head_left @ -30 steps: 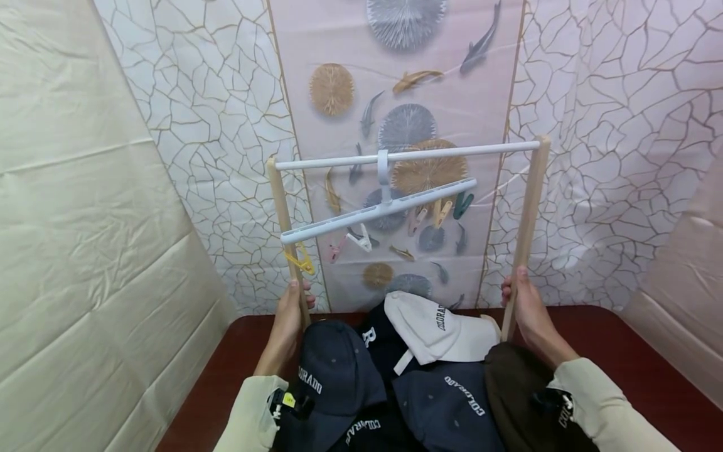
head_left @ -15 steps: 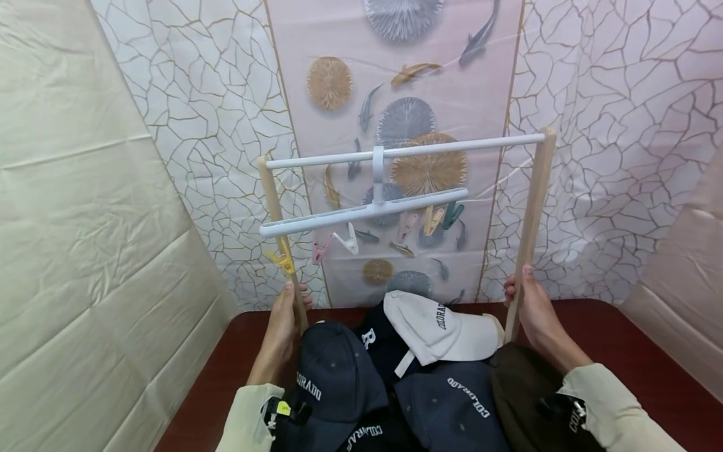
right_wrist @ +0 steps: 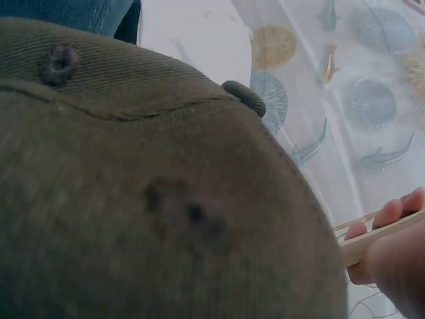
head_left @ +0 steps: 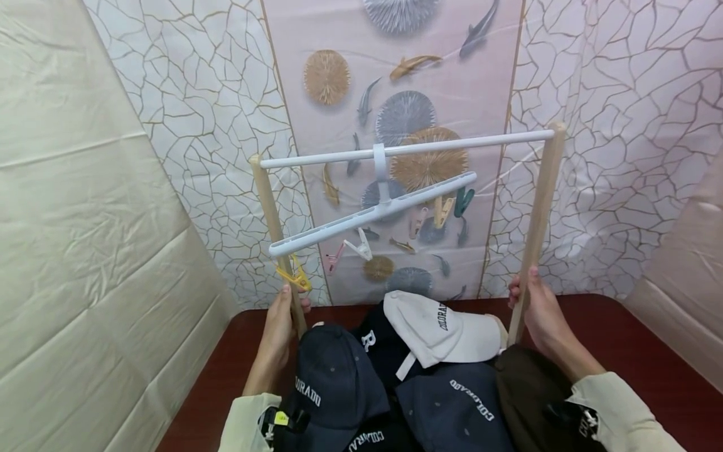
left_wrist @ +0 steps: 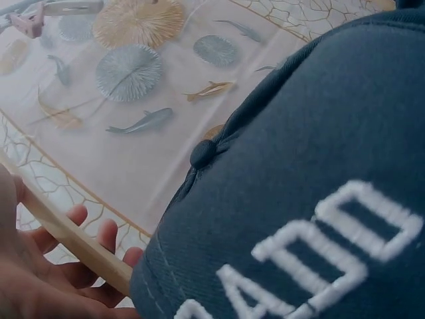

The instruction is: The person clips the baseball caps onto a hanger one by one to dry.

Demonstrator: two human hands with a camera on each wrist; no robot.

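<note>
Fish-patterned cloth (head_left: 350, 37) behind, dark red worktop (head_left: 610, 339) below. Mid-frame, rack (head_left: 452, 144) with clip hanger (head_left: 361, 216), posts (head_left: 541, 207) gripped low by left hand (head_left: 279, 320), left of centre, and right hand (head_left: 542, 311), right of centre; caps (head_left: 432, 329) heaped at bottom.

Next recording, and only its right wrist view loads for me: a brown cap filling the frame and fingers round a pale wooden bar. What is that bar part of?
Observer: It's the right post, joined to a matching left post by a white rod.
Operator: What is the other hand doing?
Observer: The left hand holds the left post, low down.
Operator: Anything on that rod?
Observer: Yes, a white hanger is hooked over it.
</note>
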